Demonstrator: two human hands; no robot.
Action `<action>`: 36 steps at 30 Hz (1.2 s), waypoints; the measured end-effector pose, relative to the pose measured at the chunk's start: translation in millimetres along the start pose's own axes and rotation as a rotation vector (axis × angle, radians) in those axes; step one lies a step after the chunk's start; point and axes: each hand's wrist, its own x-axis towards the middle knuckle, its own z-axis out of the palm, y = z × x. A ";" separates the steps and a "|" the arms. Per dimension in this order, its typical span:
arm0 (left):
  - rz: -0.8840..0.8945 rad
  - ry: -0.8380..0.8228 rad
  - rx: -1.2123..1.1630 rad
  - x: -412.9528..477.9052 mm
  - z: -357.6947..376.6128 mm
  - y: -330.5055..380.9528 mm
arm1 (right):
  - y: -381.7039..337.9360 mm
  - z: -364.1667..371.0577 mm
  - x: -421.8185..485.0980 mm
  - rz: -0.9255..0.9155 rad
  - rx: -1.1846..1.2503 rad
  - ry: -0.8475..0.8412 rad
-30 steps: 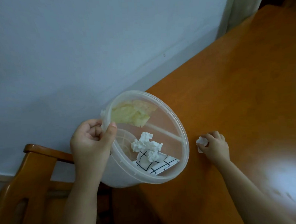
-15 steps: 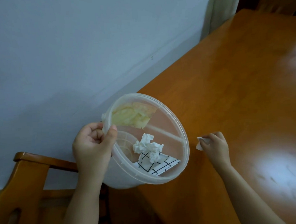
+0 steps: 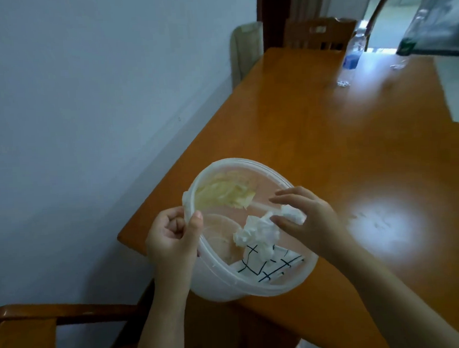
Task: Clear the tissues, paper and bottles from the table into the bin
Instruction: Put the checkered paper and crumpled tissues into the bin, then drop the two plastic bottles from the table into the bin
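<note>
Tissue [image 3: 294,214] sits loosely between my right hand's [image 3: 309,217] spread fingers, over the bin's [image 3: 229,285] mouth. My left hand [image 3: 173,235] pinches the bin's rim at the table's [image 3: 314,132] near corner.

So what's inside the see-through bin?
Inside the bin: crumpled white tissues, lined paper, and something yellowish. What lies beneath them is covered.

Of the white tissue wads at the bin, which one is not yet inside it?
The small wad at the right hand fingertips, over the bin mouth. The larger wad already lies inside on the grid-marked paper.
</note>
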 end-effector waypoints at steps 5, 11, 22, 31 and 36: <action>0.009 -0.150 -0.047 -20.7 18.5 5.9 | 22.0 -34.1 -55.0 0.201 -0.099 0.166; -0.071 -0.311 -0.175 -51.3 60.8 23.6 | 57.8 -79.1 -120.5 0.441 -0.032 0.381; -0.053 -0.545 -0.228 -167.4 177.2 69.9 | 129.7 -183.0 -241.7 0.542 0.228 0.667; -0.042 -0.698 -0.107 -283.7 296.6 101.2 | 213.6 -297.8 -343.5 0.576 0.287 0.814; -0.034 -0.752 -0.043 -308.9 346.5 113.3 | 251.9 -338.7 -358.5 0.559 0.272 0.848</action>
